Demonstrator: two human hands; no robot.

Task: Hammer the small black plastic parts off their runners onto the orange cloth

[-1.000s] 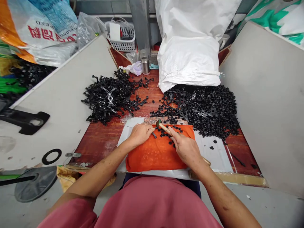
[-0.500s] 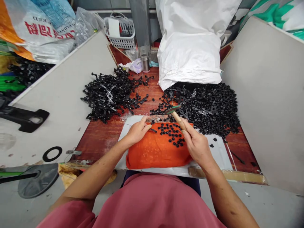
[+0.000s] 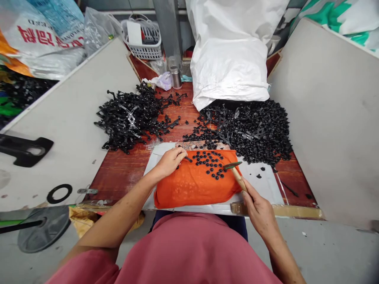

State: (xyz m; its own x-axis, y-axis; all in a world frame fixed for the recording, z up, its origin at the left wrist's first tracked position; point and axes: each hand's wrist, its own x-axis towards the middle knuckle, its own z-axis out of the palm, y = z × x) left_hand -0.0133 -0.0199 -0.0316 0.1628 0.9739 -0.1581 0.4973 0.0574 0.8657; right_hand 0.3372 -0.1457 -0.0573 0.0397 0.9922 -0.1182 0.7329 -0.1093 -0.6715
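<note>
An orange cloth-covered pad [image 3: 189,187] lies on a white sheet at the table's front edge. Several round black pieces [image 3: 211,170] are spread over its upper right part. My left hand [image 3: 171,161] is closed at the pad's upper left corner, with a small dark strip [image 3: 188,159] showing at its fingertips. In my right hand [image 3: 258,205] is the wooden handle of a small tool [image 3: 237,177], gripped near the pad's right edge. The tool's flat greenish head is over the rightmost black pieces.
Behind the pad, a heap of black parts [image 3: 127,118] is at left and another pile [image 3: 260,130] at right, below a white sack [image 3: 229,67]. A metal flask [image 3: 175,77] and a grey basket [image 3: 145,50] stand at the back. Pale panels [image 3: 331,118] flank the table.
My right hand has moved right and toward me with the tool, away from the pad's back edge. My left fingers have closed in and turned slightly at the corner.
</note>
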